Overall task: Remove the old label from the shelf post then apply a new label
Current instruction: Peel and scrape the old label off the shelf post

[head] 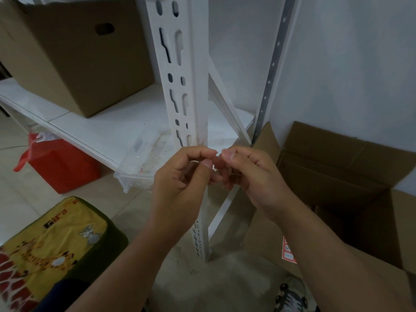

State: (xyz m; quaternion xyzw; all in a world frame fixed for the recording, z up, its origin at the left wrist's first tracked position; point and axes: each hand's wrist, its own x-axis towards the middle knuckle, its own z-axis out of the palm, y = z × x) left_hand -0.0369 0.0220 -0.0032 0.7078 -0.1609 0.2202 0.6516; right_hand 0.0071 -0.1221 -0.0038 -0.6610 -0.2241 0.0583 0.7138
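While both hands meet just in front of the white shelf post (182, 86), the left hand (182, 176) and right hand (245, 174) curl their fingertips together, pinching something small between them, too hidden to identify.

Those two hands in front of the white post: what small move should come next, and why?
Probably finish working the small pale scrap free between the fingertips. Both the left hand and right hand pinch it in front of the post, not on it. Whether it is the old label or a new one's backing, I cannot tell.
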